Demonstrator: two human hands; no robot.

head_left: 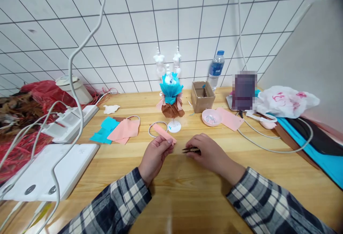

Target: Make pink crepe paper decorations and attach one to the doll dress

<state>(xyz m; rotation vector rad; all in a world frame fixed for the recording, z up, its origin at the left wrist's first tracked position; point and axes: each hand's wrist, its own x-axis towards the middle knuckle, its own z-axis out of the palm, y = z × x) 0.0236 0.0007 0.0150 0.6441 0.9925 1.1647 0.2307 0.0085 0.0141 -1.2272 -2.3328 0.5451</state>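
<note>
My left hand (157, 155) pinches a narrow strip of pink crepe paper (163, 133) between thumb and fingers. Just to its right, my right hand (207, 152) is closed around a small dark tool with pointed tips, which looks like tweezers (190, 150); the tips point left, apart from the strip. Behind the hands stands a small mannequin (173, 89) dressed in a turquoise paper top and a brown paper skirt, on a round white base (174, 126). A thin ring (150, 130) lies beside that base, partly behind the strip.
Turquoise and pink paper pieces (124, 130) lie at left, near a power strip (72, 123) and a white box (50, 169). Loose cables hang in front. At right are a pink bowl (211, 117), cardboard box (203, 100), bottle (216, 69) and plastic bag (288, 100). White mannequins (159, 64) stand behind.
</note>
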